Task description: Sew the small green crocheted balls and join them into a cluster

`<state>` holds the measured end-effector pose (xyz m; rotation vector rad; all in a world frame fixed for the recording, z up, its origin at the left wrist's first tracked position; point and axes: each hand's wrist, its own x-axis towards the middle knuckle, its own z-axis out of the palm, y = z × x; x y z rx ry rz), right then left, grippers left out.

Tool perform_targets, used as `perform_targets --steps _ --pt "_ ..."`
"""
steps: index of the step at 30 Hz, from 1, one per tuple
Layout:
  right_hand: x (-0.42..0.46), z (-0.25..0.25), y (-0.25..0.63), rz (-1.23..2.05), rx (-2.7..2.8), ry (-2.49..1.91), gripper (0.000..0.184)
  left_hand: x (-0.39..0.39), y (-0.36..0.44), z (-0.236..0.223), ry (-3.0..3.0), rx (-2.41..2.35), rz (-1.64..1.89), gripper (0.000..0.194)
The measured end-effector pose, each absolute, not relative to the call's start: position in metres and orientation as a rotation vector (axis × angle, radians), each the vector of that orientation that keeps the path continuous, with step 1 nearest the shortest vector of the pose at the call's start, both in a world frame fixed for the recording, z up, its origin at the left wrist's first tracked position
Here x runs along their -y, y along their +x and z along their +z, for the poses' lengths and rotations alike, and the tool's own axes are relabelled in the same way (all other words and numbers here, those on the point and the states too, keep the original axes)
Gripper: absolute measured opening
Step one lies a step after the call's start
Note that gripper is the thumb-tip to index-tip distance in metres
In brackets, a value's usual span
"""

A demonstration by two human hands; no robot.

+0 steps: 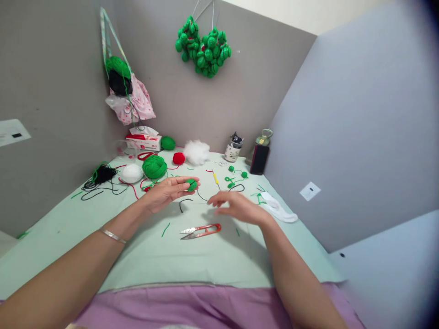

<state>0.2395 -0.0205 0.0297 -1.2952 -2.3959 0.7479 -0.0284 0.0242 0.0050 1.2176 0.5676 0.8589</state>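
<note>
My left hand (171, 189) pinches a small green crocheted ball (191, 184) with dark stitching between thumb and fingers. A thin black strand (201, 196) runs from the ball to the fingertips of my right hand (235, 205). The right hand hovers over the table, slightly blurred, its thumb apart from the bent fingers; I see no firm grip on the strand. Below the hands lie thread snips (202, 231) with orange handles, blades apart. A yellow-handled crochet hook (215, 177) rests just beyond the right hand. A short black yarn piece (181, 205) lies under the left hand.
Green yarn (154, 167), white yarn (131, 173), red yarn (179, 158) and tangled black yarn (103, 174) lie at left. White stuffing (197, 152), a jar (233, 147) and a phone (259, 159) stand behind. Small green pieces (244, 175) and a white cloth (278, 208) are at right.
</note>
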Motion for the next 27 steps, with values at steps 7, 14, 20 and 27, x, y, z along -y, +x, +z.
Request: perform_targets --steps 7,14,20,27 --pt "0.043 0.013 0.195 0.621 2.798 -1.078 0.014 -0.027 -0.025 -0.002 1.393 -0.688 0.896 0.049" --pt "0.024 0.025 0.219 1.091 2.419 -1.176 0.017 -0.022 -0.019 -0.006 1.646 -0.800 1.107 0.049" --pt "0.019 0.032 0.227 1.292 1.934 -1.083 0.024 -0.014 -0.015 -0.009 1.846 -0.828 1.215 0.040" --pt "0.022 0.030 0.218 1.008 1.958 -1.225 0.045 -0.010 -0.011 -0.014 1.983 -0.778 1.173 0.036"
